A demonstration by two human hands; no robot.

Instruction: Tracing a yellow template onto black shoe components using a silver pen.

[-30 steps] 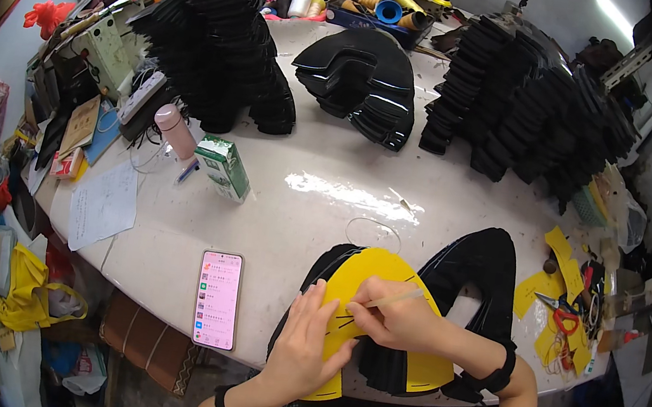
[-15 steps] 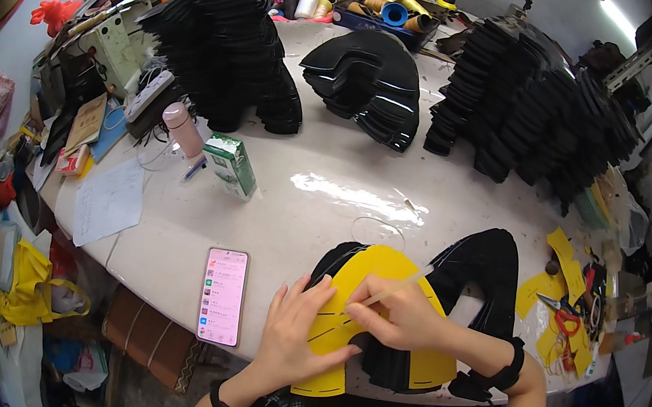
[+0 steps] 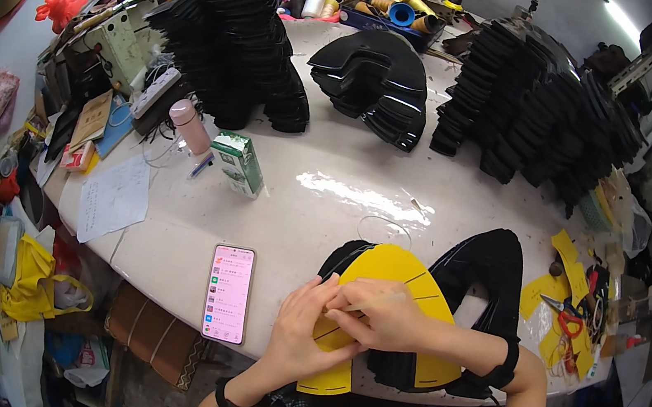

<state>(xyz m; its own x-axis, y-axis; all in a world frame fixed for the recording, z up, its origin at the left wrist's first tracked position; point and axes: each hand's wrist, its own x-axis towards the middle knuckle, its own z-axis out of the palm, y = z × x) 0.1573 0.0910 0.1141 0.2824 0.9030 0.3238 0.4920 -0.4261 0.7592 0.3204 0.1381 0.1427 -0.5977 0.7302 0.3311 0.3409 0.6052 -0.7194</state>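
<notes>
A curved yellow template (image 3: 392,264) with dark slits lies over a stack of black cut pieces (image 3: 388,369) at the table's near edge. My left hand (image 3: 297,334) rests on the template's left side, fingers stretched out and pressing it. Pinched in my right hand (image 3: 391,321) is a thin pale pen (image 3: 389,298), blurred. Its tip is hidden by the fingers, close to the left fingertips over the template. Just right of the template lies another stack of curved black pieces (image 3: 498,257).
Tall stacks of black pieces (image 3: 231,49) stand at the back left and back right (image 3: 523,106), with a smaller pile (image 3: 372,85) between. A phone (image 3: 228,294), green-white carton (image 3: 237,162) and pink bottle (image 3: 189,126) are left. Red-handled scissors (image 3: 567,322) lie among yellow scraps right.
My right hand has moved left along the template with the pen, up to my left fingers. The pen now leans lower. My left hand stays on the template; the whole view has shifted slightly.
</notes>
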